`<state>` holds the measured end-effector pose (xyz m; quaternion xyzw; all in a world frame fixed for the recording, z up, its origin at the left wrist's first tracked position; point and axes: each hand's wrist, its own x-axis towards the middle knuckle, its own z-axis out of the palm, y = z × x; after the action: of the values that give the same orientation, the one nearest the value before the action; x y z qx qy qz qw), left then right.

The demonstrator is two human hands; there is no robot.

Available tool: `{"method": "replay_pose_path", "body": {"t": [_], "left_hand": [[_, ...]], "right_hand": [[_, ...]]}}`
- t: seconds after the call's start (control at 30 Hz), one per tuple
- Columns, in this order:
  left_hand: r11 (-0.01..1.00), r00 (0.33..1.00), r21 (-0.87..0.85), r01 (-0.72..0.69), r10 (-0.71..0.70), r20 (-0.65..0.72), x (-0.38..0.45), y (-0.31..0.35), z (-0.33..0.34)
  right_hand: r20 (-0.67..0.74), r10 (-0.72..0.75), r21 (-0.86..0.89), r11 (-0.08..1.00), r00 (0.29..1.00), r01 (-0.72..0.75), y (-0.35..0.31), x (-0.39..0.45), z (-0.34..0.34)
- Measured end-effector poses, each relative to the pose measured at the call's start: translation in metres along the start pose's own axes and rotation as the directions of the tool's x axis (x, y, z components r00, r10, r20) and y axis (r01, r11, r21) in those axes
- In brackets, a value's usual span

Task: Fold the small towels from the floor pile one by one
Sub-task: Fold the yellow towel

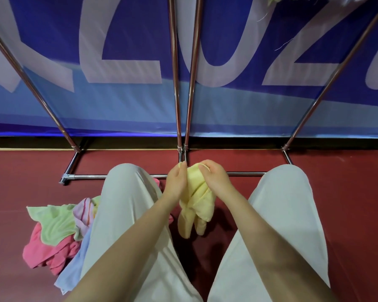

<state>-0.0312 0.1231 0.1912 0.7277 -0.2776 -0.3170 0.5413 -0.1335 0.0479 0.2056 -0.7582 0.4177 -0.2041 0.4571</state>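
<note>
Head view, looking down between two knees in pale trousers (127, 214).

Yellow towel (194, 201): held up in the gap between the knees, above the red floor (347, 192). Bunched and crumpled, lower part hanging in loose folds. Not yet folded.

Left hand (176, 182): fingers curled, pinching the towel's top edge at its left side. Firm hold on the towel, nothing else in the hand.

Right hand (214, 177): fingers curled over the towel's top at its right side, gripping the cloth. Both hands close together, nearly touching, at the same height.

Pile of towels (59, 236): on the floor beside the left knee, partly hidden behind that leg. Green towel (52, 221) on top, pink towel (44, 251) beneath it, light blue towel (74, 267) at the near edge, striped pale towel (84, 212) against the trouser leg. All loose and unfolded.

Metal rack (179, 105): chrome tubes rising from a base bar on the floor just beyond the hands.

Blue banner (227, 40): behind the rack, with large pale lettering, filling the upper half of the view.
</note>
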Motion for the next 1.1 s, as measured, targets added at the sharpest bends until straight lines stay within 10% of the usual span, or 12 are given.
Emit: {"method": "replay_pose_path", "body": {"t": [0.17, 0.43, 0.73, 1.1], "left_hand": [[0.992, 1.000, 0.124, 0.009, -0.009, -0.001, 0.002, -0.010, -0.013], [0.987, 1.000, 0.161, -0.001, 0.000, 0.005, 0.000, -0.027, -0.039], [0.971, 0.960, 0.233, -0.056, -0.012, 0.281, -0.009, -0.033, -0.035], [0.981, 0.975, -0.116, 0.157, -0.173, -0.142, 0.006, -0.026, -0.052]], "right_hand": [[0.127, -0.005, -0.407, 0.912, 0.992, 0.056, 0.029, -0.005, 0.011], [0.235, 0.145, -0.553, 0.833, 0.961, 0.010, 0.056, -0.019, 0.016], [-0.002, 0.298, 0.203, 0.935, 0.954, -0.292, 0.049, -0.018, 0.002], [0.157, 0.104, -0.350, 0.936, 0.982, -0.043, 0.072, -0.026, 0.004]]}}
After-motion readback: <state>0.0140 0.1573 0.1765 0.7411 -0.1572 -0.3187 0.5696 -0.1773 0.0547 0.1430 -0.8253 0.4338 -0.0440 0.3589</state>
